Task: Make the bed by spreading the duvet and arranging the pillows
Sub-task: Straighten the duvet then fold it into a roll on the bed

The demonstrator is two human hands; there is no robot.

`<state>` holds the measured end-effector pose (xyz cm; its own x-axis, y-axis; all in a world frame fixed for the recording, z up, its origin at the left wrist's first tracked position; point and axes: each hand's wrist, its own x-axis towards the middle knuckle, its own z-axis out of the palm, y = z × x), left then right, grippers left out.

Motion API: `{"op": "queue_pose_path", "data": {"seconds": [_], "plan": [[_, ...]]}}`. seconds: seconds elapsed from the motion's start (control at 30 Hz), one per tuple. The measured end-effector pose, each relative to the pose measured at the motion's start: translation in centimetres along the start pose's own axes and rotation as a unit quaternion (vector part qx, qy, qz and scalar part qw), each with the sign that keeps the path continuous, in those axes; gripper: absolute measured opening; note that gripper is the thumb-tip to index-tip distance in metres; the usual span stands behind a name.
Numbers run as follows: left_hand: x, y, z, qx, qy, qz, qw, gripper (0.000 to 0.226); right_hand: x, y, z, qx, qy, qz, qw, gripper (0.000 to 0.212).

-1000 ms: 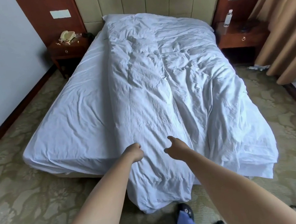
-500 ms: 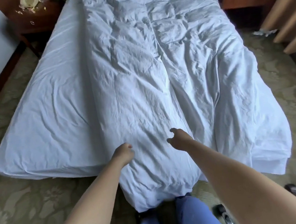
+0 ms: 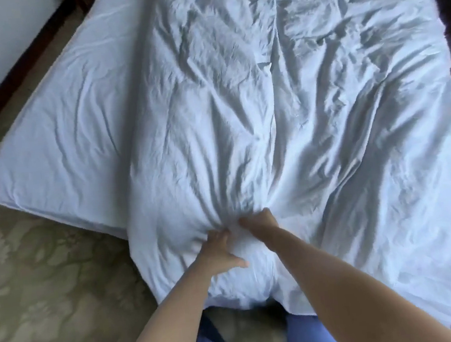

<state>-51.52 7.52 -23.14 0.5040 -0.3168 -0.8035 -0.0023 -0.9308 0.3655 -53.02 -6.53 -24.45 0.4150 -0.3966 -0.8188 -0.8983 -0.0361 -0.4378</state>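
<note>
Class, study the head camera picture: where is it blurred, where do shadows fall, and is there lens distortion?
Head view: motion blur softens both hands, left hand and right hand, and the carpet; soft shadows fill the duvet creases; wide-angle bending curves the mattress edges.

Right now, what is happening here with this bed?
A person stands at the foot of the bed and grips the white duvet with both hands. The left hand and the right hand bunch the fabric close together near its bottom edge. The duvet lies crumpled toward the right, so the bed sheet on the left is uncovered. No pillows are in view.
</note>
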Motion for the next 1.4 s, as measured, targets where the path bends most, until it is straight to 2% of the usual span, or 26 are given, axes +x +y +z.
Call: {"op": "queue_pose_path", "data": {"seconds": [0.03,0.1,0.17,0.23,0.27,0.3,0.37,0.47,0.57,0.67,0.8,0.9,0.93,0.97,1.0,1.07,1.13,1.17,1.2,1.27,1.33,1.4], "plan": [[-1.0,0.5,0.9,0.01,0.005,-0.03,0.999,0.121,-0.8,-0.3,-0.6,-0.064,-0.004,-0.04,0.997,0.051],[-2.6,1.8,2.6,-0.004,0.026,-0.078,0.997,0.137,-2.9,-1.5,-1.6,-0.165,-0.009,-0.123,0.979,0.041],[-4.0,3.6,3.8,-0.072,0.093,-0.106,0.987,0.142,-5.7,-2.8,-2.4,-0.193,-0.047,-0.169,0.965,0.039],[-5.4,4.5,4.0,-0.193,0.24,-0.118,0.944,0.128,-8.0,-4.5,-2.6,-0.16,-0.087,-0.205,0.962,0.036],[-6.4,4.6,3.9,-0.246,0.33,-0.12,0.903,0.113,-9.6,-5.6,-2.9,-0.125,-0.108,-0.218,0.962,0.031],[-7.2,4.8,3.6,-0.254,0.404,-0.12,0.87,0.094,-10.7,-6.8,-3.1,-0.083,-0.128,-0.227,0.962,0.025],[-8.1,5.0,2.7,-0.2,0.488,-0.138,0.838,0.065,-11.7,-8.6,-3.6,-0.038,-0.148,-0.241,0.958,0.016],[-9.9,4.1,-0.3,-0.106,0.495,-0.191,0.841,0.046,-13.2,-10.2,-3.5,-0.013,-0.169,-0.242,0.955,0.015],[-13.1,3.0,-3.0,0.053,0.578,-0.161,0.798,0.024,-15.0,-11.0,-3.4,0.068,-0.22,-0.197,0.953,0.022],[-17.9,4.9,-5.5,0.222,0.605,-0.135,0.752,0.011,-18.1,-13.2,-5.9,0.144,-0.267,-0.223,0.927,0.023],[-25.6,13.5,-8.2,0.283,0.635,-0.123,0.708,0.032,-23.0,-16.0,-13.7,0.199,-0.3,-0.298,0.884,0.03],[-28.4,21.2,-6.9,0.319,0.656,-0.072,0.68,0.038,-24.4,-15.4,-21.3,0.217,-0.301,-0.332,0.867,0.023],[-28.5,23.9,-5.8,0.319,0.655,-0.065,0.682,0.036,-23.9,-14.7,-23.6,0.216,-0.286,-0.342,0.868,0.018],[-28.1,26.5,-4.4,0.296,0.63,-0.054,0.716,0.032,-23.0,-13.8,-25.8,0.212,-0.261,-0.356,0.872,0.012],[-26.7,28.5,-2.7,0.26,0.596,-0.049,0.758,0.029,-21.5,-12.6,-27.4,0.212,-0.227,-0.36,0.88,0.011],[-23.3,31.5,1.3,0.172,0.481,-0.049,0.858,0.032,-17.4,-9.3,-30.0,0.176,-0.158,-0.358,0.903,0.015],[-19.8,32.8,5.4,0.099,0.357,-0.034,0.928,0.034,-12.8,-5.3,-32.0,0.052,-0.1,-0.342,0.933,0.007],[-17.9,32.9,7.4,0.085,0.285,-0.028,0.954,0.036,-10.2,-2.9,-32.6,-0.043,-0.074,-0.327,0.941,0.013],[-16.3,32.8,9.3,0.084,0.217,-0.028,0.972,0.04,-8.0,-0.4,-33.2,-0.088,-0.077,-0.286,0.951,0.015],[-14.3,32.1,12.5,0.112,0.12,-0.049,0.985,0.045,-5.0,4.3,-34.0,-0.157,-0.098,-0.203,0.962,0.02],[-13.6,31.2,14.3,0.137,0.072,-0.072,0.985,0.05,-3.9,7.3,-34.0,-0.242,-0.117,-0.156,0.95,0.021],[-13.7,30.3,14.7,0.128,0.051,-0.089,0.986,0.054,-3.7,8.2,-33.4,-0.287,-0.137,-0.171,0.933,0.025]]}}
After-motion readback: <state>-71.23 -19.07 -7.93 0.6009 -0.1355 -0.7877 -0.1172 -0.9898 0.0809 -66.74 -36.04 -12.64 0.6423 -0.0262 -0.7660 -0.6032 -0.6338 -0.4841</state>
